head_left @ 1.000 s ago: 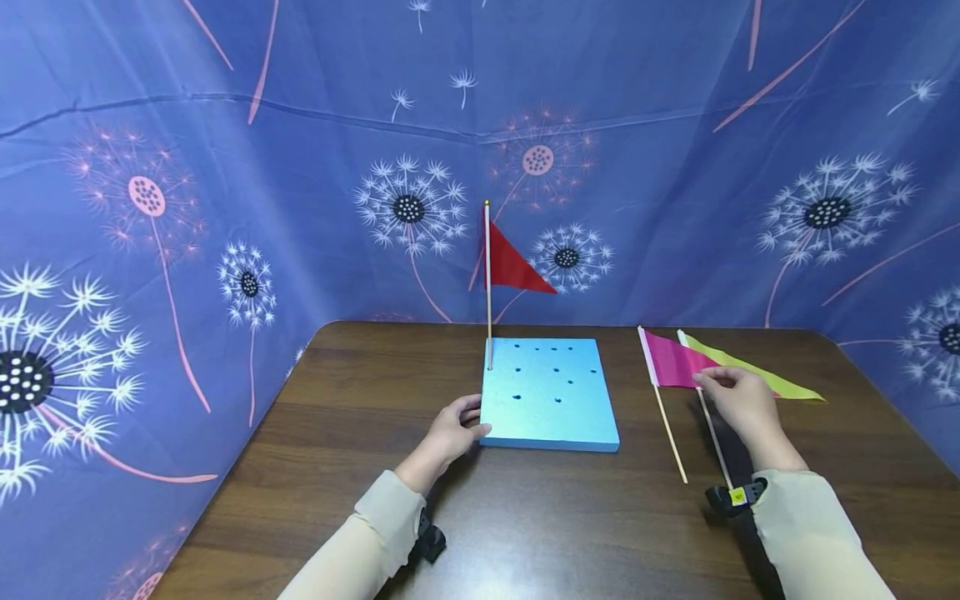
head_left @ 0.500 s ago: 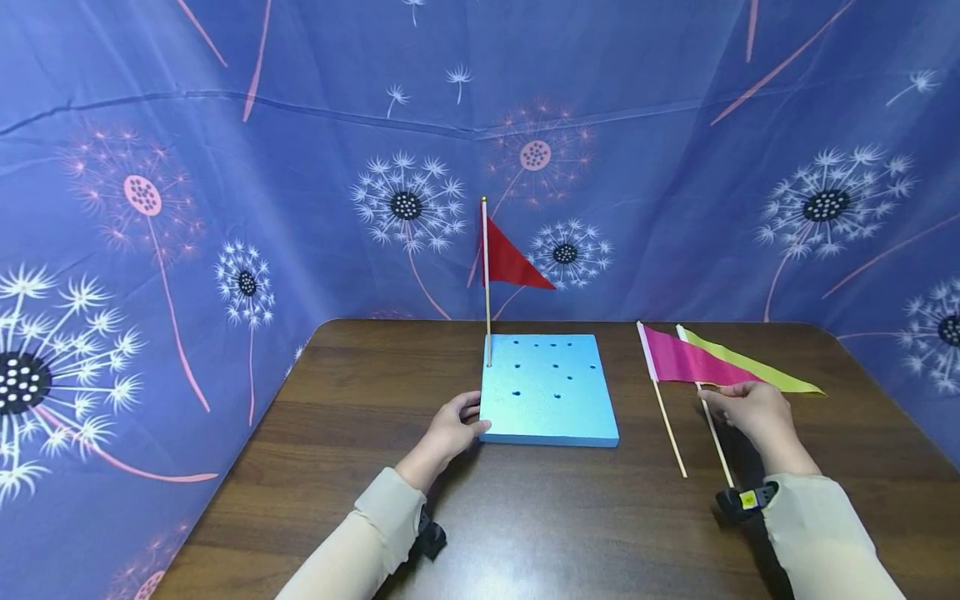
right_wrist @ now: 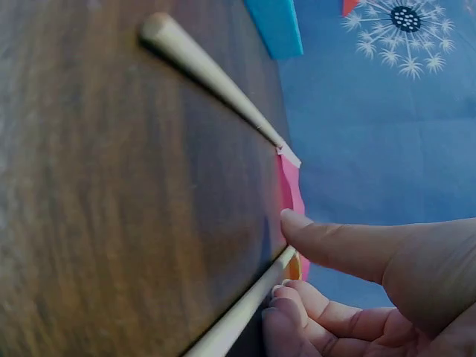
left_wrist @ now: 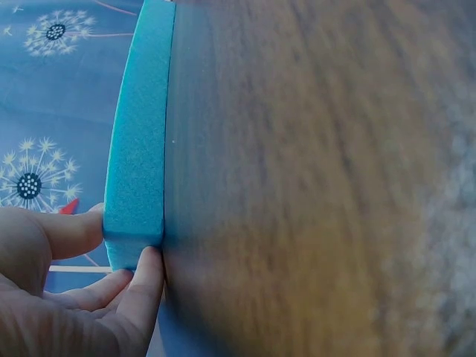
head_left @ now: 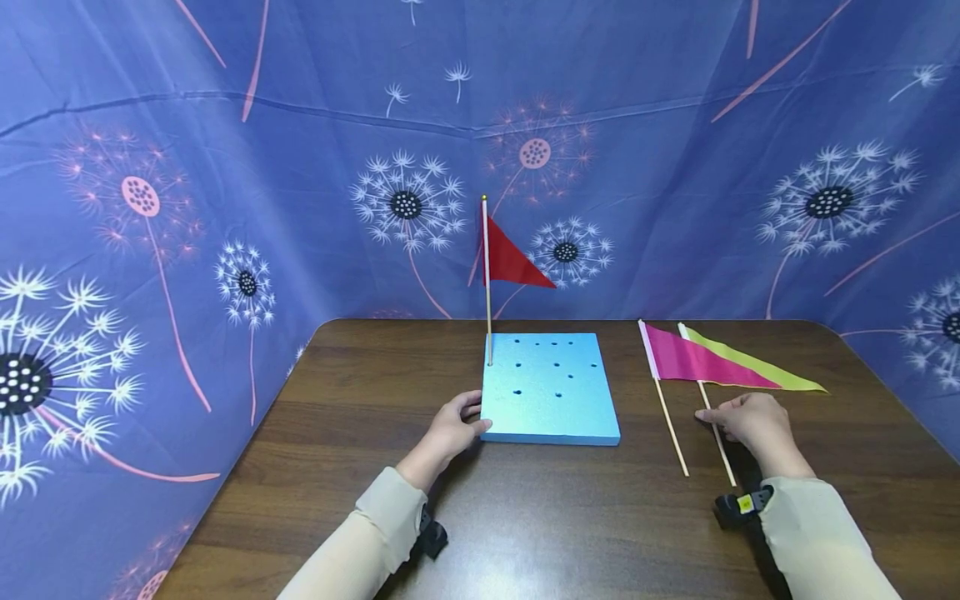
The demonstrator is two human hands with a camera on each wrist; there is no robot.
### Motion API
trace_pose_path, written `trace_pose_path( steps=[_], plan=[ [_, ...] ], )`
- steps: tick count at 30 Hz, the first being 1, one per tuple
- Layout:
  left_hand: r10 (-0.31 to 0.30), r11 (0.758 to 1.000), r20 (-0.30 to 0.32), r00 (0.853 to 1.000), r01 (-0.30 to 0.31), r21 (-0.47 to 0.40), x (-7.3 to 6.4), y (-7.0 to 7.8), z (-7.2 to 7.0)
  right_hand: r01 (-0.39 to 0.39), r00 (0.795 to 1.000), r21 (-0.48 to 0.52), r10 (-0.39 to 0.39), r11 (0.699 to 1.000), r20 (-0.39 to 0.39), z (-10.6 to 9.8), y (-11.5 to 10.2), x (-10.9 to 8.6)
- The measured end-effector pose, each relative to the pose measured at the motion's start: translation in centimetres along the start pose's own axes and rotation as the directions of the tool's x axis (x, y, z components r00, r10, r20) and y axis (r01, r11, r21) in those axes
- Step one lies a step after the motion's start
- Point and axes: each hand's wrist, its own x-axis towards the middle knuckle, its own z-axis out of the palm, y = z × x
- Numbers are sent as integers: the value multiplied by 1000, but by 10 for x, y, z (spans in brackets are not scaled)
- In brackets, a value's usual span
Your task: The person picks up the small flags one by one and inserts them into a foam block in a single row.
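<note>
A light-blue foam board (head_left: 551, 417) with several holes lies on the table. A red triangular flag (head_left: 510, 258) stands upright in the hole at its far left corner. My left hand (head_left: 452, 429) holds the board's near left corner, thumb and fingers against it in the left wrist view. To the right, a pink flag (head_left: 678, 357) lies partly over a yellow-green flag (head_left: 798, 382). My right hand (head_left: 756, 421) pinches the yellow-green flag's stick just below the cloth; in the right wrist view the thumb and fingertips are on either side of that stick (right_wrist: 242, 306).
The pink flag's stick (head_left: 672, 429) lies just left of my right hand, roughly parallel to the other stick. A brown wooden table (head_left: 337, 392) carries everything. Behind it hangs a blue cloth (head_left: 315, 158) with a dandelion print.
My right hand has moved down from the flags' cloth to the yellow-green flag's stick and now pinches it. The left hand stays on the board's corner.
</note>
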Motion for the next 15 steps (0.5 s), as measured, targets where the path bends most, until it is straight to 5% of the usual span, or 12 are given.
trace_pose_path(
  steps=[15],
  plan=[
    [-5, 1000, 5, 1000, 5, -5, -1, 1, 0, 46, 999, 1, -46, 999, 3, -1, 5, 4]
  ],
)
